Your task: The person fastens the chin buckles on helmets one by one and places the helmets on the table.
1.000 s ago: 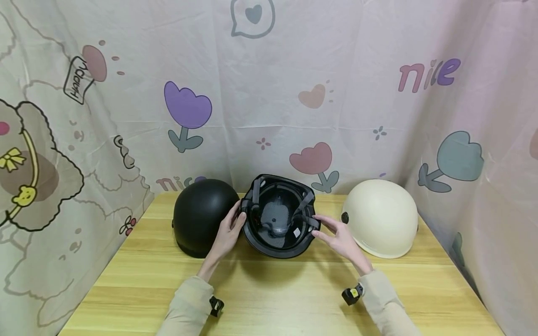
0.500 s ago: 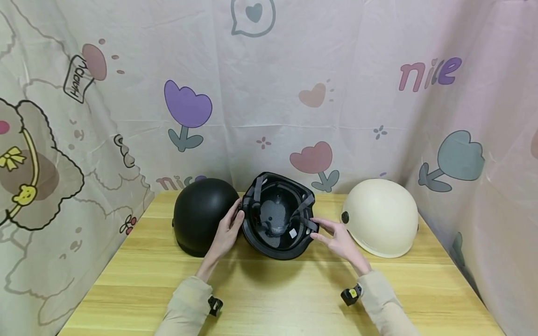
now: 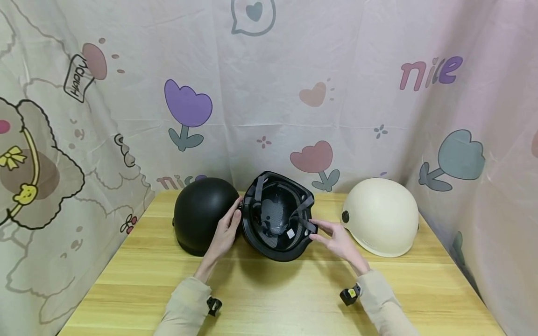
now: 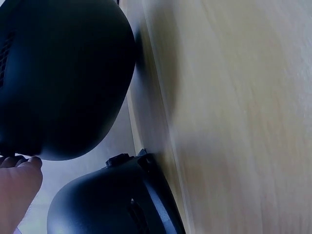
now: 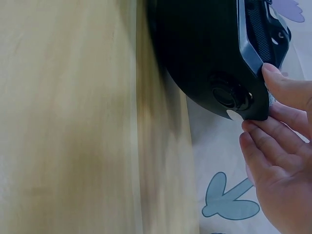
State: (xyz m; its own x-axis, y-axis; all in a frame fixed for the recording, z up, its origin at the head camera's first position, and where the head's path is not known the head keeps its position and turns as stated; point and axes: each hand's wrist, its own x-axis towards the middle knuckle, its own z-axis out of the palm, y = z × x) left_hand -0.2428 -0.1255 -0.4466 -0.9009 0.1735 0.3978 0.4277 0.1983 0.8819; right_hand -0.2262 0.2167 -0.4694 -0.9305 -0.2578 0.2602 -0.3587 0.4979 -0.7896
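Between the two hands, a black helmet [image 3: 275, 217] is tilted with its inside toward the head camera, showing grey straps and padding. My left hand [image 3: 224, 231] grips its left rim, the fingers partly hidden behind the shell. On the opposite side my right hand [image 3: 338, 238] pinches the rim near a strap. The right wrist view shows the thumb on the rim of the helmet [image 5: 209, 53] and the fingers beneath it, near a round side knob [image 5: 225, 92]. In the left wrist view, the helmet's smooth shell [image 4: 68, 73] appears beside the left hand [image 4: 19, 187].
A second black helmet [image 3: 201, 217] stands dome-up at the left, close to my left hand. To the right is a cream helmet [image 3: 382, 219], also dome-up. All this is over a wooden table [image 3: 277, 303] backed by a printed curtain [image 3: 260, 84].
The held helmet has tilted slightly, its lower rim coming a little down and toward me. Both hands have shifted slightly with it. The other two helmets remain where they were.
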